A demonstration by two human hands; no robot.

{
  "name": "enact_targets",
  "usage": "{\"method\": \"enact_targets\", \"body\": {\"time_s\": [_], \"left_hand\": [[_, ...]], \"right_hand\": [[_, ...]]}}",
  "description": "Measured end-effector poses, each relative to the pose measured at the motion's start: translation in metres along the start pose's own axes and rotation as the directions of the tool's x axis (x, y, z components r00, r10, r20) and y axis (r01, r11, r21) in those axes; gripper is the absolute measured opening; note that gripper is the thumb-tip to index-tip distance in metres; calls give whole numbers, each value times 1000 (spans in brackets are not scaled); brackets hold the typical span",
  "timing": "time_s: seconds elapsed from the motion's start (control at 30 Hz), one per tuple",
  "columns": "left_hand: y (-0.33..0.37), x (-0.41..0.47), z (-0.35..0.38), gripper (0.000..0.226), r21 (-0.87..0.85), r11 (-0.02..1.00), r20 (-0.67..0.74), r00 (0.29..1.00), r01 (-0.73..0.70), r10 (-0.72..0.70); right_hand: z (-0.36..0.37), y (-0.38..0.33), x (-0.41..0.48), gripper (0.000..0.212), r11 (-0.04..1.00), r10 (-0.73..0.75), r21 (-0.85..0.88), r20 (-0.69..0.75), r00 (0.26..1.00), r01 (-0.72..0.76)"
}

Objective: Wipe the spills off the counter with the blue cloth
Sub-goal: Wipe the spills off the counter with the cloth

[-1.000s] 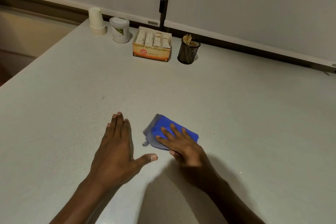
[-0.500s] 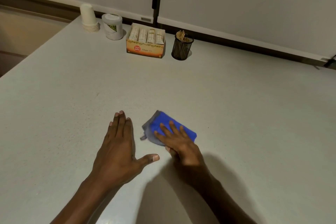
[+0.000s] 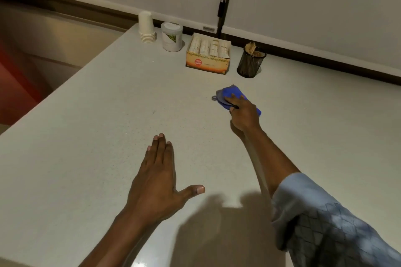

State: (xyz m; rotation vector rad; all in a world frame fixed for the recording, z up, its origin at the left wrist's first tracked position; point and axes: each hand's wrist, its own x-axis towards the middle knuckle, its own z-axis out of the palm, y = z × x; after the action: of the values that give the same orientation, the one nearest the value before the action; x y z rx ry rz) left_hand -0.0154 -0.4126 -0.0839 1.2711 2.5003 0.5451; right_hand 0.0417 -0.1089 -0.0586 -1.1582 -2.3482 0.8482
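The blue cloth lies bunched on the pale speckled counter, toward the far middle. My right hand presses down on the cloth's near half, arm stretched out, fingers covering part of it. My left hand rests flat on the counter nearer to me, palm down, fingers together and thumb out, holding nothing. A small dark mark shows on the counter left of the cloth.
Along the back edge stand a stack of paper cups, a white lidded jar, an orange box of sachets and a black mesh holder. The counter's left edge drops off diagonally.
My right hand has pushed the cloth away from me, toward the back row of objects, with the arm now stretched out. My left hand stays flat in place.
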Motion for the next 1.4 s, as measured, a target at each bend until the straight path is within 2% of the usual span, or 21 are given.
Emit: {"method": "enact_targets", "body": {"time_s": [0.13,0.2,0.33,0.43,0.5,0.6,0.73,0.8,0.83,0.9,1.0,1.03,1.1,1.17,1.23,1.3,1.33,1.4], "left_hand": [[1,-8,2,159,-38,996,-47,996,80,-81],[1,-7,2,159,-28,996,-52,995,88,-89],[7,-5,3,152,34,998,-48,998,52,-50],[20,-8,8,141,85,996,-11,1000,19,-18],[29,-8,13,135,102,995,18,1000,8,-10],[41,-4,13,134,105,994,46,998,-37,32],[45,-2,13,135,72,993,67,994,-96,91],[43,-2,13,136,65,993,71,993,-102,98],[42,-3,13,136,64,992,74,992,-104,100],[42,-3,16,140,63,993,65,993,-103,99],[49,1,24,150,41,995,53,994,-93,90],[53,1,27,153,36,995,56,995,-89,86],[57,2,31,157,55,995,67,994,-87,84],[57,3,33,157,51,994,73,993,-95,91],[56,2,31,151,41,992,64,991,-120,117],[59,0,27,147,49,987,69,987,-151,147],[62,0,27,146,53,984,78,983,-169,164],[70,-2,28,145,56,977,99,975,-207,200]], "right_hand": [[34,-28,-4,47,995,-99,10,106,989,99],[47,-36,-23,50,981,-188,-10,171,967,193],[62,-49,-67,63,911,-383,-53,267,884,410],[61,-48,-87,75,853,-467,-69,345,814,518],[52,-40,-91,82,834,-483,-81,369,794,546],[26,-21,-80,87,881,-415,-95,315,853,464],[-27,27,-40,66,961,-153,-214,118,981,175],[-49,43,-30,59,968,-33,-247,16,999,35],[-52,46,-32,57,965,-9,-262,5,1000,10],[-45,39,-52,59,963,-47,-263,37,998,56],[-17,24,-114,75,944,-219,-224,125,968,243],[-7,22,-139,81,912,-265,-265,204,942,314],[8,23,-177,88,835,-279,-367,361,890,411],[0,43,-196,83,832,-259,-388,359,897,396],[-34,74,-200,88,870,-228,-380,260,938,316],[-78,106,-193,96,912,-143,-374,100,985,170],[-99,118,-187,95,933,-68,-354,-10,998,60],[-126,130,-172,81,963,54,-248,-204,978,-105]]}}
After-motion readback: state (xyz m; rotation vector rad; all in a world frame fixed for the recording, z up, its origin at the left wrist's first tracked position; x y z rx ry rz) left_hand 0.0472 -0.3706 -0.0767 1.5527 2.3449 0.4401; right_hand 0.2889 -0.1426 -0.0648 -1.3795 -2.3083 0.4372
